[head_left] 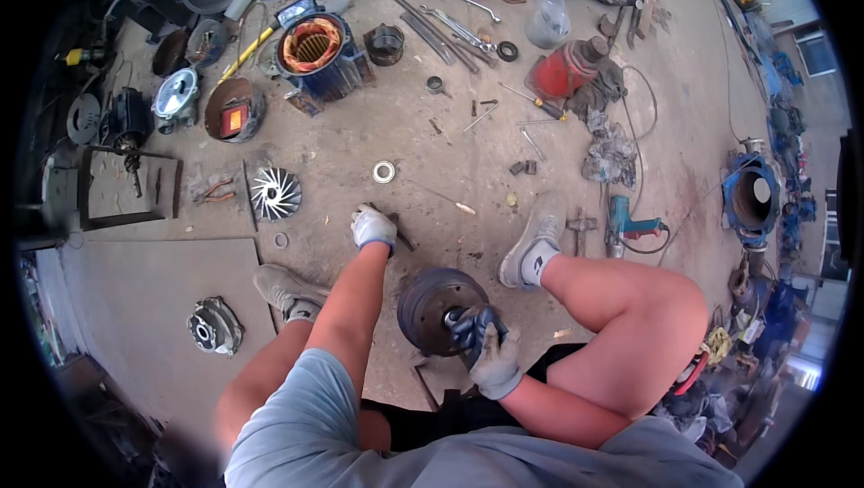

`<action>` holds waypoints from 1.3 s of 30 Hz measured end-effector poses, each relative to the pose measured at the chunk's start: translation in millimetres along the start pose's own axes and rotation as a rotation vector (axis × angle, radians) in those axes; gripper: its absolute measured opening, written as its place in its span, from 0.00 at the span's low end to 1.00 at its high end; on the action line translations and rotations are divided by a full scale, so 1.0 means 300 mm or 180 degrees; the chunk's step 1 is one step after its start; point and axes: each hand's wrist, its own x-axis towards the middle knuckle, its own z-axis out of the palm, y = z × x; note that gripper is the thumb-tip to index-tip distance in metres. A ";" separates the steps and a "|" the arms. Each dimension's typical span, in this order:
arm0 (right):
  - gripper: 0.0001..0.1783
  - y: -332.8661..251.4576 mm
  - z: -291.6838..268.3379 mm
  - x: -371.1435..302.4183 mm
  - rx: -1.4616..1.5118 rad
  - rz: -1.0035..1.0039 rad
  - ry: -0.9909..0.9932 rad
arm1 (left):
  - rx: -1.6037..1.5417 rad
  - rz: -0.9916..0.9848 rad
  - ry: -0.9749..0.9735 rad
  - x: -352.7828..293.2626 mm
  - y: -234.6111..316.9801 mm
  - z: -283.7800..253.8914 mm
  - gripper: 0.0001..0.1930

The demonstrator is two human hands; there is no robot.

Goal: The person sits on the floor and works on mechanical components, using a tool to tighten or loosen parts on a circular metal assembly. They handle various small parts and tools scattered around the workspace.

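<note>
My left hand [373, 228], in a pale work glove, reaches down to the floor ahead of me. Its fingers curl at a dark, bar-like tool [402, 234] that pokes out on the right; the rest is hidden. Between my legs stands a dark round grooved pulley [421, 330], with a bright shaft end near its centre. Over the pulley's right side my gloved right hand [495, 364] is closed around a dark blue-grey bundle [477, 326], which I cannot make out. Just beyond my left hand lies a ring bearing [384, 171].
A finned fan wheel [275, 194] and pliers [216, 191] lie left. Farther off stand a motor stator housing [317, 56] and a red bottle jack [567, 69]. A screwdriver [454, 204] lies ahead; a hammer [581, 229] and teal power drill [628, 225] sit beside my right foot.
</note>
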 end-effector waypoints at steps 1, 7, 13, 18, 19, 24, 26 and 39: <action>0.28 -0.012 0.002 0.013 -0.0008 0.0074 -0.0061 | -0.0012 0.0083 -0.0031 0.024 -0.006 0.018 0.44; 0.24 -0.017 0.020 0.092 -0.0201 0.0023 -0.0085 | -0.1446 -0.0153 0.0621 0.176 -0.018 0.041 0.26; 0.25 -0.082 0.011 0.151 -0.0036 0.0057 -0.0011 | -0.1859 -0.0143 0.0352 0.382 0.046 0.062 0.33; 0.23 -0.071 -0.055 0.147 -0.0123 0.0192 -0.0065 | -0.2236 -0.1177 -0.0088 0.399 0.293 0.123 0.32; 0.23 -0.057 -0.051 0.135 -0.0177 0.0217 0.0081 | -0.2429 -0.1177 -0.0330 0.389 0.373 0.124 0.30; 0.20 -0.069 -0.089 0.124 -0.0134 0.0288 0.0091 | -0.2669 0.1334 -0.2537 0.326 0.606 0.107 0.10; 0.19 -0.075 -0.084 0.117 0.0051 0.0522 0.0246 | -0.2693 0.1089 -0.2425 0.269 0.678 0.083 0.12; 0.24 -0.117 -0.075 0.094 0.0063 0.0499 -0.0398 | 0.1993 0.2828 -0.0699 0.076 0.266 -0.003 0.14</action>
